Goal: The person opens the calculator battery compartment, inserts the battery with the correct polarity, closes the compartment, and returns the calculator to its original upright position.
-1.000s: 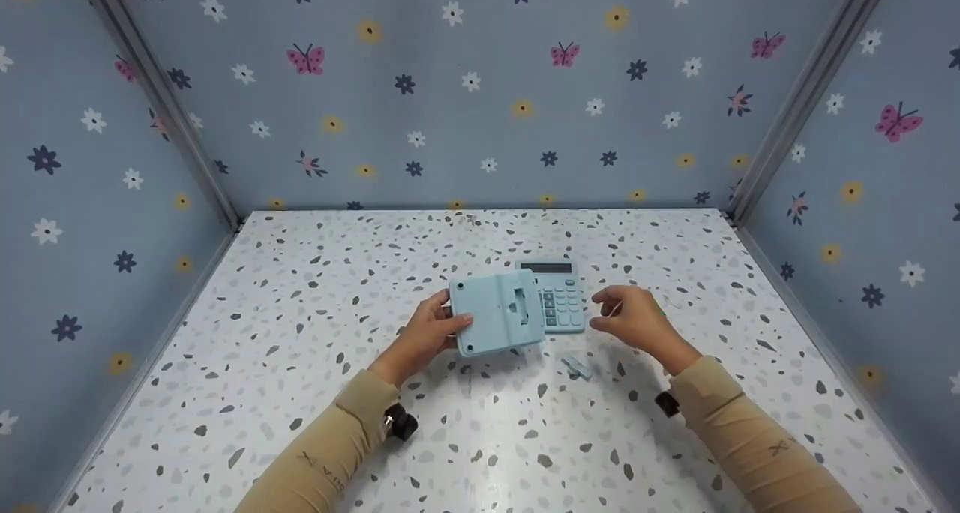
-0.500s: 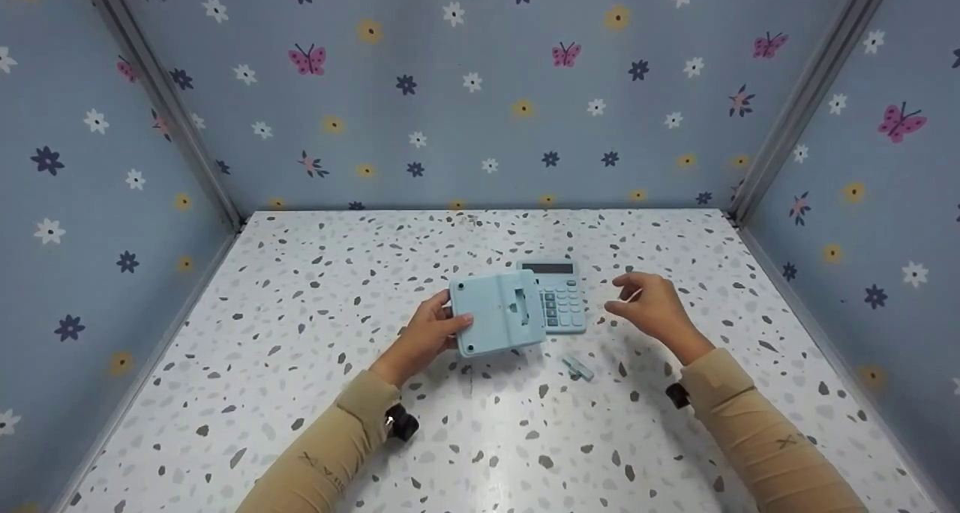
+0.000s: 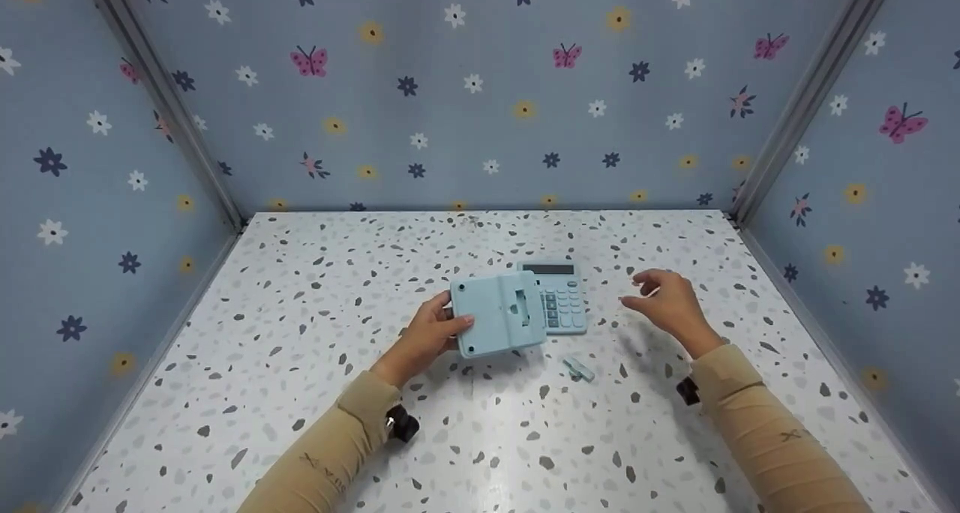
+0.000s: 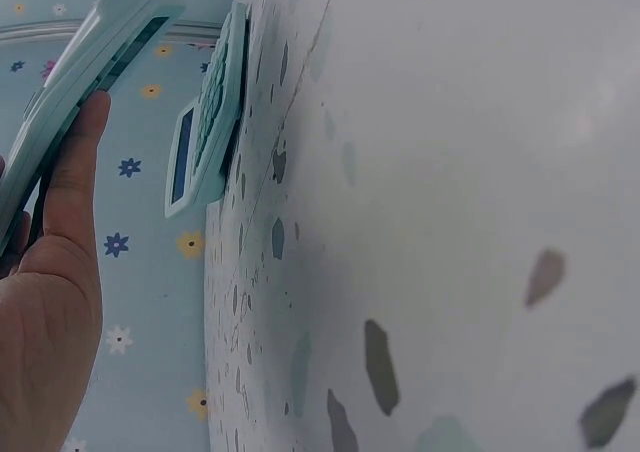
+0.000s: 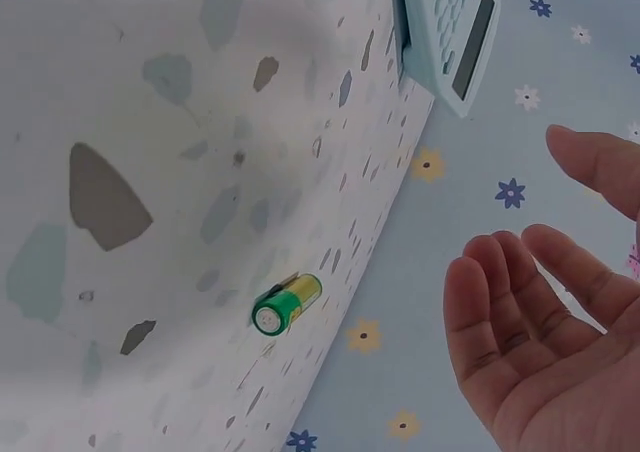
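In the head view my left hand (image 3: 421,336) grips a light blue calculator (image 3: 489,325) by its left edge, thumb on its back. The back faces up and shows an uncovered battery compartment (image 3: 520,308). A second light blue calculator (image 3: 564,303) lies keys up on the table, partly hidden behind the held one. My right hand (image 3: 671,307) hovers to its right, fingers loosely bent, with nothing between them. A small light blue cover (image 3: 578,368) lies in front of the calculators. In the right wrist view a green and yellow battery (image 5: 288,305) lies on the table.
The speckled white table (image 3: 360,258) is enclosed by blue flower-print walls (image 3: 480,85) at the back and both sides. Metal posts (image 3: 161,100) stand in the back corners. A small black device (image 3: 403,423) is on the left wrist.
My right hand has moved to the right, away from the calculators. The left hand and the calculator it holds have stayed in place.
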### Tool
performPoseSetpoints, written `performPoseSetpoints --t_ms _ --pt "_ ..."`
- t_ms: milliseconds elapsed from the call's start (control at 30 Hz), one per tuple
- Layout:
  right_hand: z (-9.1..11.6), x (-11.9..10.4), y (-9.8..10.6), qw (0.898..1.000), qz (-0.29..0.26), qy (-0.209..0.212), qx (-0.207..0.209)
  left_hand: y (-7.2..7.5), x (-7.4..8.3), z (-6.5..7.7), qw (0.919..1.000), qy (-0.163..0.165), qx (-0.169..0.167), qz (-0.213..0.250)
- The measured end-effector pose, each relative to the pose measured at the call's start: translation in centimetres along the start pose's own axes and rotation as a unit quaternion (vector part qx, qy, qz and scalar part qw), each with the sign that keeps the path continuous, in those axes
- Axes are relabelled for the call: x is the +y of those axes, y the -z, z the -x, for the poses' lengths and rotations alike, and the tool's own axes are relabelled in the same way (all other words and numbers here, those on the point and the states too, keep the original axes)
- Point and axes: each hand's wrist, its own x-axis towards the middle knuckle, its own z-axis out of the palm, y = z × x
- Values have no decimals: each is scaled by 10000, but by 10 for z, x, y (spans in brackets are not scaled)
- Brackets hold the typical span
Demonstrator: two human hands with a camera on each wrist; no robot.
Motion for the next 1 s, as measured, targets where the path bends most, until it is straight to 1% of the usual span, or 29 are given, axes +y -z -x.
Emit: performPoseSetpoints --t_ms 267,367,533,700,867,1000 --pt "-6 13 6 9995 188 -233 -127 2 -3 -1 10000 8 -64 -75" --pt "-9 18 9 9992 180 -324 -180 2 -3 -1 9999 17 -92 -67" --pt "-13 24 12 9986 165 -438 -263 1 0 0 10000 60 -45 -65" --pt "-18 35 16 9982 224 -361 -413 1 2 1 9999 78 5 -112" --pt "-23 47 18 9979 288 -186 -554 1 2 1 9999 39 -103 -94" --pt "-26 53 20 9968 245 -200 -727 2 1 2 9998 11 -157 -84"
